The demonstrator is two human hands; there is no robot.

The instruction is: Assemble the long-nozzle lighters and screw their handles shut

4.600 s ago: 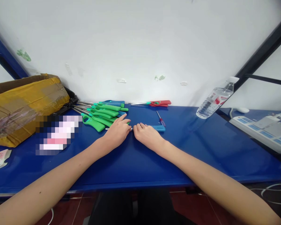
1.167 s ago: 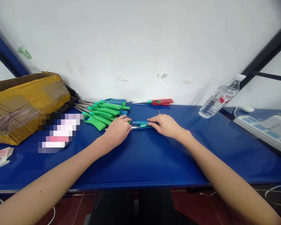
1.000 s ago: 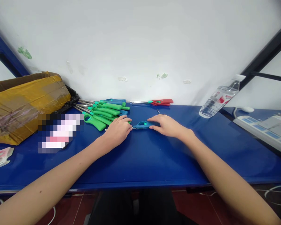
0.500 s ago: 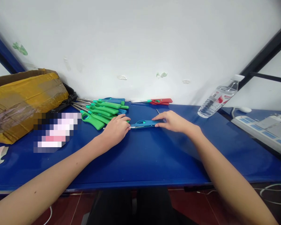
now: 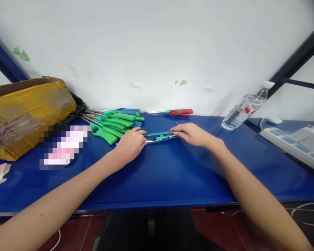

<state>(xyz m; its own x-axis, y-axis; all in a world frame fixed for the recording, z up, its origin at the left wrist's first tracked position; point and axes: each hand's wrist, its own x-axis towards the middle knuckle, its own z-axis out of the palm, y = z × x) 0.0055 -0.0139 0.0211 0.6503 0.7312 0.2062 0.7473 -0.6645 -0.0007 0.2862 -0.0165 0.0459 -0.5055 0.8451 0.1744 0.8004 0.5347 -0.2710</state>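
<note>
A blue long-necked lighter (image 5: 165, 138) lies between my hands, low over the table, its handle parted lengthwise. The upper shell half (image 5: 158, 133) is tilted up, and a green part and metal pieces show inside. My left hand (image 5: 131, 143) is closed on the metal neck at the left end. With thumb and fingers, my right hand (image 5: 192, 134) pinches the shell at the right end. A thin metal tip (image 5: 176, 123) pokes out behind the right fingers; what it belongs to is hidden. Several green lighters (image 5: 108, 135) lie piled just beyond my left hand.
Red lighters (image 5: 181, 112) lie by the wall, and a blue lighter (image 5: 128, 111) lies behind the green pile. A taped cardboard box (image 5: 34, 115) stands left. On the right are a water bottle (image 5: 243, 109) and a white power strip (image 5: 290, 144). A pixelated patch covers something left.
The blue lighter's handle has come apart: its upper shell half has tipped up and the inside now shows. Both hands stay in nearly the same place.
</note>
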